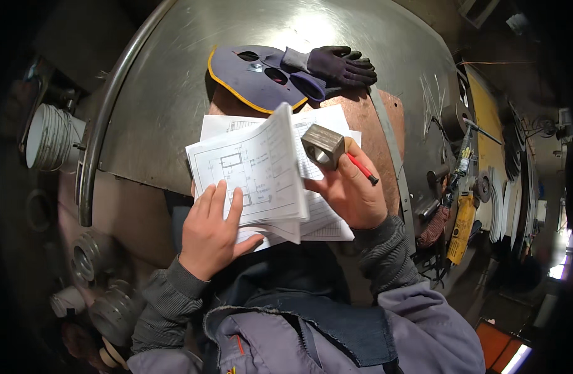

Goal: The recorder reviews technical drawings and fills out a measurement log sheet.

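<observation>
My right hand (361, 198) is closed around a square-sided metal block (324, 147) with a round bore through it. A red pen (363, 169) is also tucked in that hand and points down to the right. The block is held up over the right part of the papers. My left hand (214, 232) lies with its fingers stretched out on a stack of white drawing sheets (271, 187). The top sheets show a part drawing and curl up along their right edge. More printed sheets (330, 218) lie beneath, partly covered.
A grey welding hood (261, 73) with yellow trim and dark work gloves (342, 67) lie behind the papers on a copper-coloured plate (392, 124). At the right are a yellow angle grinder (462, 227) and several discs. A bent tube (105, 93) runs along the table's left edge.
</observation>
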A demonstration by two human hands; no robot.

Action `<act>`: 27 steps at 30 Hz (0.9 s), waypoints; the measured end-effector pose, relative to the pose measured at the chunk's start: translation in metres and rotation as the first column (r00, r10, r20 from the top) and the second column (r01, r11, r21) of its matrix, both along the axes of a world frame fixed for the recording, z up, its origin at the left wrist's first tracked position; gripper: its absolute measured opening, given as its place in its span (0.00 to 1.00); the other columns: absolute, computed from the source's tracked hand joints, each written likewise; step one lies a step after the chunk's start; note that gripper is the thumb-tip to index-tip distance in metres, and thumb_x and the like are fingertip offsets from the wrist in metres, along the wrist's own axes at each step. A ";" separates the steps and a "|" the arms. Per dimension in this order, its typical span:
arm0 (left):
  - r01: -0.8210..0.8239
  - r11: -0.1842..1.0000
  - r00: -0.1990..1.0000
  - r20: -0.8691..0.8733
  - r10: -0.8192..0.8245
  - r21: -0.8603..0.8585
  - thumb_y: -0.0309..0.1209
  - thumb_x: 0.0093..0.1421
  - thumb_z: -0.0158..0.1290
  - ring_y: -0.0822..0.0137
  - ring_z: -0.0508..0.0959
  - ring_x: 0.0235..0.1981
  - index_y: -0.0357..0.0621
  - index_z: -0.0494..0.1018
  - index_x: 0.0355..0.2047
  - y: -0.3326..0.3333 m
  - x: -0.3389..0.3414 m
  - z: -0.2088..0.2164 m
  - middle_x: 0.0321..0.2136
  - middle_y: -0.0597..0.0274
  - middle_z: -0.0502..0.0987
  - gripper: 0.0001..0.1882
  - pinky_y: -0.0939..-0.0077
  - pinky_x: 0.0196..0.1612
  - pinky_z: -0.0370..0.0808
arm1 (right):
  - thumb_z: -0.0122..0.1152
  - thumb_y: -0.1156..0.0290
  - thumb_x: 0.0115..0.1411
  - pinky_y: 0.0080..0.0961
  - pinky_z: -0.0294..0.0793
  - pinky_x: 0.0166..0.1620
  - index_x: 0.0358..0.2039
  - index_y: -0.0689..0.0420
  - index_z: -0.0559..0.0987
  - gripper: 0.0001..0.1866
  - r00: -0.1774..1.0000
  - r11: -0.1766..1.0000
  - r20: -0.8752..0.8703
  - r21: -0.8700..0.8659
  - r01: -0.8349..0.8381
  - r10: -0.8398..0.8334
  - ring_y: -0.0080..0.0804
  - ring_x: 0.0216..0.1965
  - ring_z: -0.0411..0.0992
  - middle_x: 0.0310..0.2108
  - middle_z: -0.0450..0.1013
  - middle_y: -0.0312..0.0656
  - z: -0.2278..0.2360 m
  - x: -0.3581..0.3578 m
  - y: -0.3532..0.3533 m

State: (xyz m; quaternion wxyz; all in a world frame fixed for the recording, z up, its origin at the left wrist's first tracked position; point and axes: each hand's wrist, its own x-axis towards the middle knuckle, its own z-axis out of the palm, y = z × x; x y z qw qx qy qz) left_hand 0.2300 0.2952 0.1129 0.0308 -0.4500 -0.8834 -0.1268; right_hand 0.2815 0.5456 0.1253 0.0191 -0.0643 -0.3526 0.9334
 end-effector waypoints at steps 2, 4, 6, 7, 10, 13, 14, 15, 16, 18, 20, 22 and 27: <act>-0.024 1.000 1.000 0.003 0.024 0.019 0.47 0.42 0.65 0.44 0.72 0.49 0.33 0.71 0.46 0.004 0.002 0.002 0.49 0.39 0.69 0.36 0.57 0.50 0.72 | 0.45 0.71 0.68 0.57 0.66 0.58 0.42 0.56 0.65 0.05 0.999 0.997 -0.037 -0.078 -0.022 0.019 0.33 0.59 0.62 0.55 0.64 0.44 0.006 -0.006 -0.011; -0.039 0.999 0.999 0.002 0.039 0.037 0.48 0.43 0.64 0.43 0.71 0.48 0.31 0.73 0.44 0.003 0.004 -0.002 0.48 0.39 0.70 0.35 0.57 0.50 0.71 | 0.43 0.71 0.69 0.65 0.62 0.59 0.43 0.56 0.65 0.05 0.993 0.984 -0.112 -0.169 -0.050 0.031 0.32 0.61 0.60 0.55 0.64 0.43 0.006 -0.012 -0.022; -0.083 0.988 0.996 0.054 0.076 0.131 0.46 0.44 0.63 0.44 0.72 0.47 0.32 0.77 0.37 0.001 0.004 -0.015 0.46 0.40 0.71 0.28 0.57 0.50 0.71 | 0.44 0.71 0.69 0.64 0.62 0.60 0.43 0.56 0.66 0.05 0.991 0.987 -0.125 -0.149 -0.054 0.035 0.31 0.61 0.61 0.55 0.64 0.43 0.008 -0.016 -0.029; -0.078 0.988 0.996 0.046 0.073 0.133 0.46 0.44 0.63 0.44 0.72 0.47 0.32 0.77 0.37 -0.001 0.005 -0.020 0.46 0.40 0.71 0.28 0.57 0.50 0.71 | 0.44 0.71 0.69 0.64 0.62 0.60 0.43 0.55 0.66 0.05 0.990 0.990 -0.135 -0.130 -0.060 0.042 0.31 0.60 0.61 0.55 0.64 0.43 0.009 -0.017 -0.032; -0.021 0.991 0.997 -0.071 0.031 0.132 0.42 0.44 0.60 0.44 0.71 0.48 0.38 0.80 0.29 0.003 0.010 -0.024 0.43 0.43 0.73 0.19 0.59 0.49 0.72 | 0.44 0.70 0.69 0.63 0.62 0.60 0.44 0.55 0.66 0.06 0.991 0.991 -0.135 -0.128 -0.036 0.019 0.31 0.60 0.62 0.55 0.65 0.42 0.001 -0.012 -0.037; 0.021 0.974 0.997 -0.075 -0.004 0.224 0.39 0.42 0.61 0.44 0.71 0.48 0.38 0.79 0.34 0.011 0.007 -0.021 0.42 0.46 0.73 0.21 0.60 0.46 0.73 | 0.44 0.70 0.69 0.63 0.63 0.60 0.44 0.55 0.66 0.07 0.989 0.994 -0.144 -0.114 0.001 -0.017 0.30 0.58 0.63 0.53 0.66 0.42 -0.003 -0.007 -0.044; -0.012 0.969 1.000 -0.012 0.015 0.247 0.36 0.42 0.61 0.46 0.73 0.46 0.39 0.76 0.41 0.012 0.006 -0.017 0.41 0.47 0.74 0.24 0.60 0.44 0.73 | 0.44 0.70 0.69 0.62 0.63 0.59 0.44 0.55 0.66 0.07 0.987 0.995 -0.150 -0.090 0.035 -0.048 0.30 0.58 0.64 0.53 0.67 0.42 -0.002 -0.005 -0.045; -0.008 0.968 1.000 -0.017 0.013 0.251 0.36 0.42 0.61 0.46 0.73 0.46 0.39 0.76 0.41 0.013 0.005 -0.015 0.41 0.47 0.74 0.24 0.60 0.44 0.73 | 0.44 0.70 0.69 0.61 0.63 0.59 0.45 0.55 0.66 0.07 0.985 0.996 -0.157 -0.066 0.066 -0.076 0.30 0.58 0.64 0.52 0.68 0.42 -0.001 -0.003 -0.045; -0.040 0.973 0.999 -0.018 0.046 0.228 0.32 0.44 0.59 0.51 0.75 0.45 0.39 0.76 0.40 0.014 0.004 -0.013 0.40 0.51 0.75 0.20 0.63 0.43 0.74 | 0.44 0.69 0.69 0.59 0.64 0.60 0.44 0.55 0.66 0.06 0.982 0.992 -0.148 -0.062 0.108 -0.116 0.30 0.57 0.65 0.51 0.69 0.42 -0.002 -0.001 -0.045; -0.075 0.975 0.996 -0.025 0.083 0.211 0.28 0.46 0.58 0.56 0.77 0.44 0.40 0.76 0.39 0.011 -0.002 -0.009 0.40 0.55 0.76 0.17 0.65 0.43 0.75 | 0.45 0.70 0.69 0.55 0.65 0.60 0.42 0.56 0.65 0.05 0.977 0.977 -0.117 0.097 0.192 -0.181 0.30 0.54 0.67 0.49 0.69 0.42 0.003 0.007 -0.041; -0.169 0.923 0.981 0.151 0.123 0.345 0.25 0.49 0.54 0.52 0.78 0.37 0.39 0.74 0.40 -0.002 -0.014 -0.001 0.35 0.50 0.77 0.15 0.63 0.39 0.75 | 0.46 0.72 0.68 0.52 0.66 0.59 0.40 0.57 0.65 0.04 0.960 0.942 -0.160 0.210 0.262 -0.231 0.30 0.51 0.68 0.47 0.69 0.42 -0.001 0.015 -0.036; -0.223 0.840 0.968 0.212 0.132 0.494 0.24 0.56 0.51 0.44 0.77 0.30 0.39 0.72 0.41 -0.011 -0.028 0.007 0.29 0.45 0.76 0.12 0.60 0.33 0.74 | 0.48 0.74 0.67 0.51 0.67 0.59 0.40 0.57 0.64 0.04 0.935 0.889 -0.191 0.302 0.344 -0.297 0.32 0.51 0.68 0.48 0.68 0.44 -0.011 0.026 -0.023; -0.394 0.750 0.919 0.219 0.328 0.531 0.25 0.61 0.48 0.47 0.78 0.29 0.38 0.72 0.39 -0.033 -0.049 0.030 0.27 0.45 0.76 0.07 0.60 0.30 0.73 | 0.49 0.77 0.66 0.47 0.69 0.59 0.40 0.58 0.64 0.05 0.920 0.756 -0.140 0.532 0.381 -0.365 0.34 0.51 0.68 0.50 0.66 0.48 -0.031 0.045 -0.008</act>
